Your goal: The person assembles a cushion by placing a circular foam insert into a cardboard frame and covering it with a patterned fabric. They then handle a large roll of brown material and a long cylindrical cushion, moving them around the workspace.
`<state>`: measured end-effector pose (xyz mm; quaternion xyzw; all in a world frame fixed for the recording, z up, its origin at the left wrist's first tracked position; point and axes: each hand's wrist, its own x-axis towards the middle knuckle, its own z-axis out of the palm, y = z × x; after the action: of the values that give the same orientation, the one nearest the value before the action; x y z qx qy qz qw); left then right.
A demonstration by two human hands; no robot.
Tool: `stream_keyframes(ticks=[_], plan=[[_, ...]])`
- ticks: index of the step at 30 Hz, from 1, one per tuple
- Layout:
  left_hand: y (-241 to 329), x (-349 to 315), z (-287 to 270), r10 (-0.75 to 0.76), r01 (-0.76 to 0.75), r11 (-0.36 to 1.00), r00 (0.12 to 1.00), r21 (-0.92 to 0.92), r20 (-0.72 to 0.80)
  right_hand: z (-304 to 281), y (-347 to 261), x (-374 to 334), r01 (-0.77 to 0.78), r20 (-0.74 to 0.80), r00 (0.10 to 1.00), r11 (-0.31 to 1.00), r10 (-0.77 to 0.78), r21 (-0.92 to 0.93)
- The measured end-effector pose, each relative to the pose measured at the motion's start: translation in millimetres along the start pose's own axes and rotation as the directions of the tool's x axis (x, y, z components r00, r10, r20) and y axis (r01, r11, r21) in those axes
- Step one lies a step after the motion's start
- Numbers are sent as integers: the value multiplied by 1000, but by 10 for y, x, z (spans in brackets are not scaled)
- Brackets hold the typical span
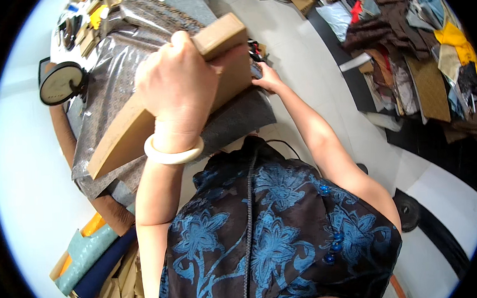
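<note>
My left hand [175, 71], with a cream bangle at its wrist, is closed over the upper edge of a thick tan board [232, 76]. The board stands tilted on edge over the table, and its long side runs down to the left. Under and behind it spreads patterned brown fabric beneath a clear plastic sheet [121, 63]. My right hand [267, 78] reaches to the far right side of the board, near a small dark grey thing. Its fingertips are partly hidden there, so I cannot tell what they grip.
A round dial scale [61, 84] stands at the table's left side, with small blocks and tools beyond. Rolled materials [95, 253] lean at the lower left. On the right, a black-edged table holds heaped fabric scraps [393, 22]. Pale tiled floor [304, 59] lies between.
</note>
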<state>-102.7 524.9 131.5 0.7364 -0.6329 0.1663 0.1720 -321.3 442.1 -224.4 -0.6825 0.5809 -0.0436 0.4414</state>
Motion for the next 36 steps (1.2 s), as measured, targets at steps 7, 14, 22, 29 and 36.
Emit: stream_keyframes(ticks=[7, 14, 22, 29, 36], plan=[[-173, -136, -248, 6, 17, 982, 992, -186, 125, -25, -239, 17, -59, -110, 993, 973, 36, -222], [-902, -268, -652, -66, 78, 969, 996, -235, 59, -30, -537, -157, -172, -104, 983, 948, 149, -268], [-2459, -1002, -1595, -602, 491, 773, 767, -401, -222, 156, -354, -210, -126, -151, 985, 949, 85, -288], [-3772, -1715, -2033, -741, 661, 652, 453, -371, -495, 353, -337, -248, -120, -277, 961, 936, 25, -332], [-5882, -1889, -1830, -659, 709, 644, 323, -288, -679, 578, -572, -503, -159, -355, 934, 935, 38, -318]])
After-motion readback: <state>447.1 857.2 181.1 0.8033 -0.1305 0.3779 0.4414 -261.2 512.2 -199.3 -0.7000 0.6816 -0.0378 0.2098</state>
